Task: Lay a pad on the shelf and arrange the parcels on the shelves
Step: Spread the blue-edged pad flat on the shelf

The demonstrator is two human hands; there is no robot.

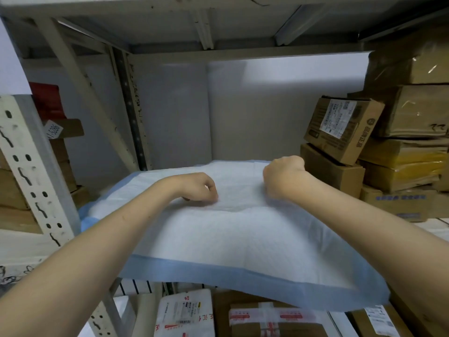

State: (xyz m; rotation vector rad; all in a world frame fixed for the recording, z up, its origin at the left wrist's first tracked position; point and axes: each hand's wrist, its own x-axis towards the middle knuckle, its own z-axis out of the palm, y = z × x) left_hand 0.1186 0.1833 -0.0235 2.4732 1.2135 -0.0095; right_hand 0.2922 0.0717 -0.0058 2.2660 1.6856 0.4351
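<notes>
A white pad with a blue border lies spread over the middle shelf, and its front edge hangs past the shelf front. My left hand is on the pad's middle, thumb and curled fingertips pinched together on the wrinkled fabric. My right hand is a raised fist at the pad's far right edge; its fingers are hidden behind the hand and seem to grip that edge. Cardboard parcels are stacked on the same shelf to the right, close to my right hand.
A taller stack of brown and yellow-taped boxes fills the right end. On the shelf below lie a white mailer bag and a taped carton. A perforated upright post stands at the left, with boxes behind it. The shelf above hangs low.
</notes>
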